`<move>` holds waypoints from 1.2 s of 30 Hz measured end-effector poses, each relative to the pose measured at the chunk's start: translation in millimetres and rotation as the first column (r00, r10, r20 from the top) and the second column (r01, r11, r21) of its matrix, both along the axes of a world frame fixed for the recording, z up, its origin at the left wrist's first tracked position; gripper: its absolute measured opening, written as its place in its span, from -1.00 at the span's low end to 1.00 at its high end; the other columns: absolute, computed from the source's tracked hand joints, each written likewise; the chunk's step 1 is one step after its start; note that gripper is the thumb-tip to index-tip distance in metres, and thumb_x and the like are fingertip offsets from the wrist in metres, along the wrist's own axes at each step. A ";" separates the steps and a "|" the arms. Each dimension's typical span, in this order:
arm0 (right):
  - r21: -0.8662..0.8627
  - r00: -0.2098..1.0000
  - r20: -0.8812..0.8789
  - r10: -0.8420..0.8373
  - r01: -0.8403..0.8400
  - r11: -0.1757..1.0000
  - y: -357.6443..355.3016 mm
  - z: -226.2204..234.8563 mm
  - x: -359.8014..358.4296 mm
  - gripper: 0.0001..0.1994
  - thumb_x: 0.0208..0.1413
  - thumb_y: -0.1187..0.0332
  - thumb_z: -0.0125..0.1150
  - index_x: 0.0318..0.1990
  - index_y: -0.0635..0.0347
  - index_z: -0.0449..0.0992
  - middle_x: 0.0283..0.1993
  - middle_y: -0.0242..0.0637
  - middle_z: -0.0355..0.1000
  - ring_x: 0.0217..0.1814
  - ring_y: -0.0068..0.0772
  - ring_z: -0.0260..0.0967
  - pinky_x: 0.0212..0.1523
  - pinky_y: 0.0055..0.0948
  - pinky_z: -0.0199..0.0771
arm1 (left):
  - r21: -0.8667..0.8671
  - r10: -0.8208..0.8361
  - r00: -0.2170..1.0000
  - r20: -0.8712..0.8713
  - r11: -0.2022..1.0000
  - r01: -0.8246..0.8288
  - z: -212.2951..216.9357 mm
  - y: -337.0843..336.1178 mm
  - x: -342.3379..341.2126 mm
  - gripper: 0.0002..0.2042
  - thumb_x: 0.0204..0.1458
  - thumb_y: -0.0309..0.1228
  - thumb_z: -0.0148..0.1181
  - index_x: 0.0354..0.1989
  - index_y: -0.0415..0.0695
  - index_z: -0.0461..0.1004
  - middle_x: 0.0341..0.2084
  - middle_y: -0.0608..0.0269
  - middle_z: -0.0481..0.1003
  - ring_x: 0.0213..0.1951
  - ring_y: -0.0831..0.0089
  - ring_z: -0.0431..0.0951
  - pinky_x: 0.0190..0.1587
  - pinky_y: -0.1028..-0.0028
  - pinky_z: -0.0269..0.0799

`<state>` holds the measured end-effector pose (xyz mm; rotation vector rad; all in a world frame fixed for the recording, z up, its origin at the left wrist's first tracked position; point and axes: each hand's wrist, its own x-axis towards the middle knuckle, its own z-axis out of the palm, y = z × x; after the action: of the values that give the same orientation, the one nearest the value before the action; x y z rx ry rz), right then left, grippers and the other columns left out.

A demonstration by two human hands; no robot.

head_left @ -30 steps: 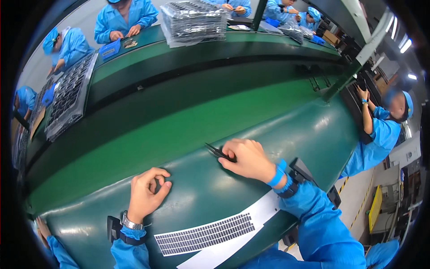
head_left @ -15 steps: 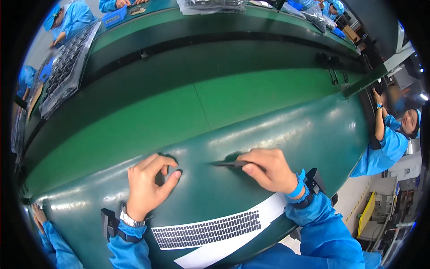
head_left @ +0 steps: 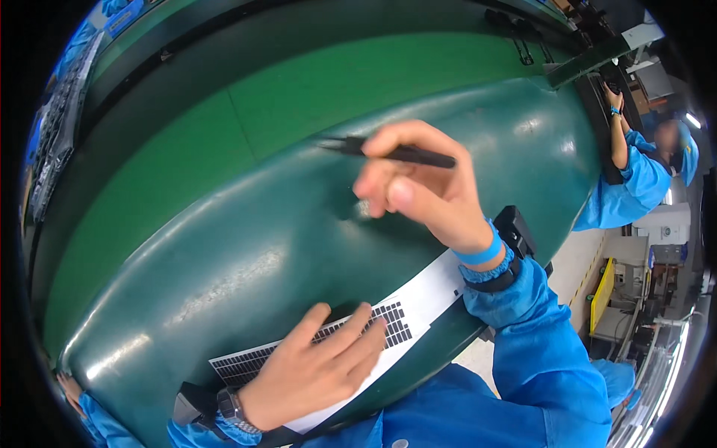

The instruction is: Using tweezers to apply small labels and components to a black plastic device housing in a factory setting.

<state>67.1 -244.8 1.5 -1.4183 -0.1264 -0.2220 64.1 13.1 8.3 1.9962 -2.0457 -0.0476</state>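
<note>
My right hand point(head_left: 422, 187) is raised above the green table point(head_left: 246, 224) and grips black tweezers point(head_left: 388, 151) whose tips point left. My left hand point(head_left: 314, 373) lies flat, fingers spread, on a long white strip point(head_left: 426, 299) that carries a dark gridded panel point(head_left: 392, 325) at the table's near edge. Part of the panel is hidden under my left palm. Both sleeves are blue, with a blue band on the right wrist and a watch on the left.
A green conveyor belt point(head_left: 299, 97) runs behind the table. Dark trays point(head_left: 52, 142) are stacked at the far left. A person in blue point(head_left: 635, 179) works at the right end of the line. A yellow bin point(head_left: 601, 295) stands on the floor to the right.
My left hand moved from the table's middle down onto the gridded strip. My right hand lifted the tweezers off the table surface. The view tilted down and closer.
</note>
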 end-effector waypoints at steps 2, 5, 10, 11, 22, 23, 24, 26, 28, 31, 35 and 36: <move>0.005 0.998 0.005 0.064 -0.064 0.998 -5.1 11.9 -18.7 -0.77 0.32 0.33 0.23 -0.11 0.39 0.56 -0.30 -0.21 0.54 -0.39 -0.52 0.50 -0.37 -0.53 0.50 | 0.004 0.043 0.999 -0.013 0.999 -0.043 -8.0 -0.6 4.2 -0.73 0.00 -0.23 0.36 -0.12 0.02 0.68 0.04 0.40 0.54 0.18 0.32 0.46 0.17 0.05 0.29; 0.055 0.993 -0.050 0.109 -0.107 0.993 -0.4 17.8 -50.6 -0.62 0.36 0.22 0.21 -0.15 0.50 0.66 -0.30 0.02 0.61 -0.39 -0.35 0.59 -0.34 -0.44 0.57 | -0.013 0.134 0.988 -0.076 0.991 -0.135 -23.0 3.6 8.3 -0.75 -0.01 -0.27 0.35 -0.14 0.02 0.69 0.01 0.44 0.57 0.19 0.32 0.46 0.20 -0.02 0.26; -0.033 0.990 -0.141 0.004 -0.009 0.999 11.3 -5.4 -102.7 -0.44 0.34 -0.01 0.13 -0.16 0.49 0.66 -0.28 0.07 0.63 -0.38 -0.21 0.62 -0.30 -0.38 0.64 | -0.093 0.179 0.966 -0.187 0.976 -0.199 -37.2 4.1 12.0 -0.86 -0.05 -0.31 0.34 -0.29 0.06 0.67 0.04 0.51 0.58 0.13 0.35 0.47 0.15 0.00 0.25; 0.106 0.968 -0.246 -0.038 0.065 0.992 16.7 -10.6 -116.9 -0.58 0.28 0.12 0.31 -0.21 0.47 0.66 -0.29 0.05 0.63 -0.37 -0.24 0.60 -0.28 -0.39 0.61 | -0.099 0.170 0.968 -0.183 0.977 -0.190 -36.3 3.8 12.9 -0.89 -0.03 -0.31 0.33 -0.32 0.07 0.66 0.08 0.54 0.58 0.11 0.37 0.46 0.13 0.03 0.26; -0.381 0.955 -0.196 -0.221 0.134 0.915 25.9 -19.2 -143.4 -0.84 0.24 0.40 0.28 -0.22 0.37 0.55 -0.43 -0.13 0.59 -0.47 -0.38 0.58 -0.39 -0.49 0.55 | -0.053 0.181 0.966 -0.183 0.980 -0.193 -34.6 1.4 12.7 -0.95 0.03 -0.29 0.29 -0.39 0.09 0.63 0.22 0.61 0.50 0.04 0.37 0.43 0.11 0.06 0.26; -0.386 0.956 -0.193 -0.220 0.132 0.913 25.4 -17.7 -143.4 -0.84 0.24 0.40 0.28 -0.22 0.37 0.55 -0.43 -0.13 0.59 -0.47 -0.38 0.58 -0.39 -0.49 0.55 | -0.055 0.180 0.967 -0.180 0.980 -0.193 -34.8 1.2 12.0 -0.94 0.03 -0.28 0.28 -0.39 0.08 0.62 0.22 0.61 0.50 0.04 0.36 0.43 0.11 0.06 0.26; -0.369 0.941 -0.221 -0.257 0.163 0.915 25.2 -16.2 -143.3 -0.83 0.23 0.39 0.29 -0.28 0.36 0.58 -0.41 -0.11 0.61 -0.43 -0.35 0.61 -0.36 -0.50 0.57 | -0.060 0.183 0.966 -0.180 0.979 -0.197 -35.1 0.6 11.6 -0.94 0.03 -0.28 0.28 -0.39 0.08 0.62 0.22 0.61 0.50 0.04 0.36 0.43 0.11 0.06 0.26; -0.385 0.931 -0.213 -0.295 0.197 0.902 26.5 -14.2 -138.1 -0.84 0.17 0.39 0.35 -0.33 0.34 0.60 -0.44 -0.16 0.62 -0.46 -0.38 0.62 -0.39 -0.54 0.56 | -0.071 0.174 0.973 -0.154 0.980 -0.187 -36.9 -0.3 10.7 -0.92 0.05 -0.27 0.27 -0.43 0.07 0.58 0.22 0.61 0.50 0.04 0.36 0.43 0.11 0.04 0.26; -0.449 0.938 -0.195 -0.288 0.176 0.876 26.1 -14.1 -133.5 -0.85 0.14 0.41 0.38 -0.33 0.34 0.60 -0.44 -0.18 0.62 -0.48 -0.41 0.60 -0.42 -0.56 0.55 | -0.071 0.177 0.972 -0.155 0.979 -0.190 -37.4 0.8 10.3 -0.90 0.06 -0.26 0.26 -0.45 0.06 0.55 0.23 0.61 0.50 0.04 0.36 0.43 0.11 0.04 0.26; -0.518 0.932 -0.199 -0.304 0.163 0.840 31.8 -14.2 -125.9 -0.84 0.09 0.42 0.42 -0.35 0.33 0.58 -0.46 -0.19 0.61 -0.50 -0.44 0.59 -0.42 -0.57 0.55 | -0.076 0.182 0.972 -0.151 0.978 -0.195 -38.6 2.5 9.7 -0.87 0.07 -0.25 0.25 -0.48 0.06 0.52 0.23 0.61 0.49 0.04 0.37 0.43 0.11 0.04 0.27; -0.573 0.910 -0.232 -0.342 0.157 0.805 34.8 -20.7 -125.3 -0.83 0.07 0.44 0.41 -0.35 0.36 0.54 -0.47 -0.16 0.62 -0.47 -0.44 0.61 -0.37 -0.55 0.59 | -0.086 0.175 0.974 -0.144 0.978 -0.188 -40.7 5.1 12.0 -0.86 0.08 -0.24 0.24 -0.48 0.05 0.51 0.22 0.61 0.50 0.03 0.37 0.43 0.10 0.06 0.29; -0.564 0.919 -0.209 -0.333 0.165 0.809 34.3 -23.2 -125.8 -0.84 0.07 0.45 0.42 -0.35 0.36 0.55 -0.47 -0.16 0.62 -0.46 -0.43 0.61 -0.38 -0.54 0.59 | -0.088 0.176 0.973 -0.147 0.978 -0.190 -40.6 5.4 13.6 -0.86 0.08 -0.24 0.24 -0.48 0.05 0.51 0.22 0.61 0.50 0.03 0.37 0.43 0.10 0.06 0.29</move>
<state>-58.7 -210.6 -21.6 -2.0197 0.2797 -0.1944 77.7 18.6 -32.3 2.0489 -1.7374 -0.0422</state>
